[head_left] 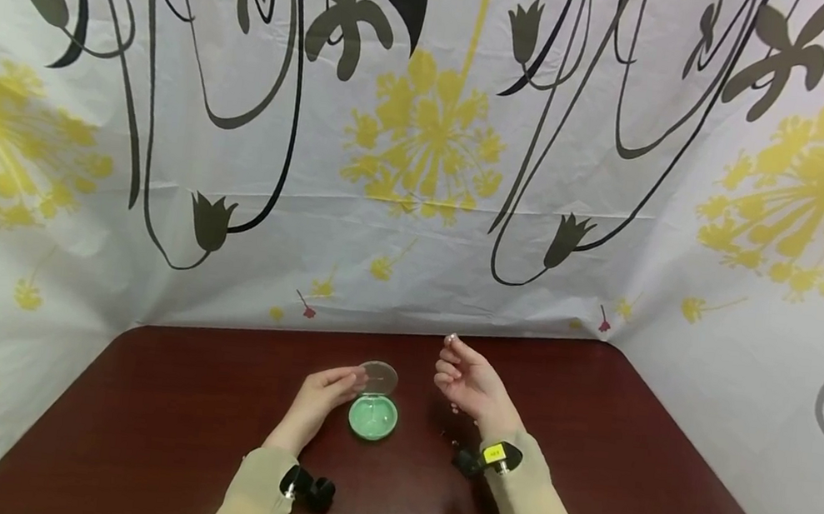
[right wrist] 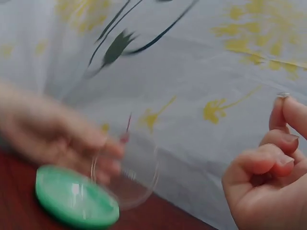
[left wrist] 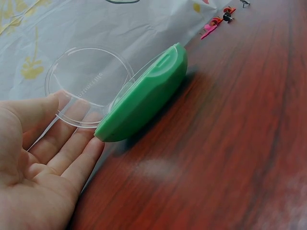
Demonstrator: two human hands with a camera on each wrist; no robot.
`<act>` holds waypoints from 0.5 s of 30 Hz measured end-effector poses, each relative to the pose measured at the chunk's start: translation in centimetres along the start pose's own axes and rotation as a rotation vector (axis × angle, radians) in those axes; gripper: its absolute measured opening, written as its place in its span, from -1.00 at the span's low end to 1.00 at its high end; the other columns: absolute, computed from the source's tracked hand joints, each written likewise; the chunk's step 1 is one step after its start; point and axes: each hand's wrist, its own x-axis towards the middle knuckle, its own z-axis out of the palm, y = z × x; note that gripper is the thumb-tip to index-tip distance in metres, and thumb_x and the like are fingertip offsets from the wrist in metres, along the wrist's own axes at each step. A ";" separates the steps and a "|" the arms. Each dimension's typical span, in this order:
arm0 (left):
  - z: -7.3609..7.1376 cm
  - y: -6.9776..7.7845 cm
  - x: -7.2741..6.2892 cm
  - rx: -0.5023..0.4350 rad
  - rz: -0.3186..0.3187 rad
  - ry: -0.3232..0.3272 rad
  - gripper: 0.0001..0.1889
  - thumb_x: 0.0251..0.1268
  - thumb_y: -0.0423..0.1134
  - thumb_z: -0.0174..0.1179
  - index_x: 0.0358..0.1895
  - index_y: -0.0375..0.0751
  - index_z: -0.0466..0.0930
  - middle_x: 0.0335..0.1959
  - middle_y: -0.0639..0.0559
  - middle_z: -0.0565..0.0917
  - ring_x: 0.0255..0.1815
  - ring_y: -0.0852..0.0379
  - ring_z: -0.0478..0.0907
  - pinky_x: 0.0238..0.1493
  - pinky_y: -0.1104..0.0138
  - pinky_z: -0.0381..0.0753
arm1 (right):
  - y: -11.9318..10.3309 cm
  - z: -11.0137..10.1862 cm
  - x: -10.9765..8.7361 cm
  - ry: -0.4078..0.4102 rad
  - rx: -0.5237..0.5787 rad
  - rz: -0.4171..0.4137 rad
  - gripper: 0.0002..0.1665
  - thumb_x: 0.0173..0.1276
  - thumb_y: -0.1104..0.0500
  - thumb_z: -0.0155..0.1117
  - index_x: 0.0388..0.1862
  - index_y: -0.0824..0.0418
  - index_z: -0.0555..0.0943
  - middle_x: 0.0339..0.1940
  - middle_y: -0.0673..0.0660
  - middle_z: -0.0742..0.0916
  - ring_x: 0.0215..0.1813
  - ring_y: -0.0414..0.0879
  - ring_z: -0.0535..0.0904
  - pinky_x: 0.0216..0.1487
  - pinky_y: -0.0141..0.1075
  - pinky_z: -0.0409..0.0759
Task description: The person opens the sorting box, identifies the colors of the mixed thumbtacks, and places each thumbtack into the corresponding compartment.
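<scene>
A round green case [head_left: 371, 429] with a clear hinged lid [head_left: 386, 378] stands on the table, its lid raised. My left hand [head_left: 325, 394] is at the lid's left edge, thumb on one side and fingers behind it, as the left wrist view shows. In the left wrist view the green base [left wrist: 148, 96] is seen from its side. My right hand [head_left: 470, 384] is lifted to the right of the case. Between thumb and index finger it pinches a small silvery thumbtack [right wrist: 283, 95]; its other fingers are curled in.
Several small pink, orange and black pins [left wrist: 218, 23] lie on the dark red table [head_left: 178, 400], near the right hand. A patterned white cloth [head_left: 410, 274] hangs behind the table and at both sides. Each wrist wears a small black camera [head_left: 315, 490].
</scene>
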 end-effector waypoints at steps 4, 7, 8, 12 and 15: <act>-0.2 0.1 0.0 -0.002 -0.007 0.007 -0.63 0.46 -0.23 0.11 0.20 -0.37 0.54 0.08 -0.25 0.62 0.12 -0.08 0.58 0.17 0.15 0.54 | 1.3 0.8 0.6 0.232 -0.558 -0.064 -0.68 0.54 0.25 0.01 -0.35 0.17 0.69 -0.65 -0.08 0.36 -0.60 -0.21 0.06 -0.50 -0.44 0.11; -0.3 0.1 0.0 0.007 -0.002 0.002 -0.62 0.46 -0.22 0.10 0.21 -0.38 0.53 0.10 -0.26 0.61 0.13 -0.08 0.57 0.18 0.15 0.54 | 2.4 1.1 1.2 0.313 -0.994 -0.061 -0.87 0.32 0.22 0.31 -0.33 0.25 0.74 -0.56 -0.02 0.63 -0.60 -0.23 0.31 -0.51 -0.41 0.36; -0.3 0.1 0.1 0.008 -0.002 0.002 -0.61 0.46 -0.21 0.11 0.21 -0.38 0.53 0.10 -0.25 0.61 0.13 -0.08 0.57 0.18 0.15 0.54 | 2.8 1.1 1.4 0.307 -1.114 -0.059 -0.86 0.28 0.20 0.36 -0.32 0.27 0.75 -0.51 0.01 0.68 -0.56 -0.23 0.40 -0.47 -0.39 0.44; -0.3 0.0 0.2 -0.001 -0.006 0.006 -0.61 0.45 -0.20 0.12 0.21 -0.36 0.54 0.11 -0.25 0.61 0.14 -0.07 0.56 0.19 0.14 0.53 | 4.4 0.9 2.0 0.227 -1.476 -0.064 -0.86 0.24 0.17 0.39 -0.36 0.24 0.78 -0.40 0.01 0.76 -0.31 -0.21 0.60 -0.25 -0.32 0.58; -0.3 -0.1 0.3 -0.017 -0.012 0.010 -0.62 0.45 -0.22 0.12 0.21 -0.37 0.54 0.11 -0.25 0.60 0.14 -0.09 0.56 0.20 0.13 0.52 | 5.4 0.7 2.3 0.195 -1.644 -0.070 -0.92 0.24 0.19 0.39 -0.42 0.15 0.77 -0.45 -0.07 0.74 -0.36 -0.23 0.57 -0.31 -0.32 0.56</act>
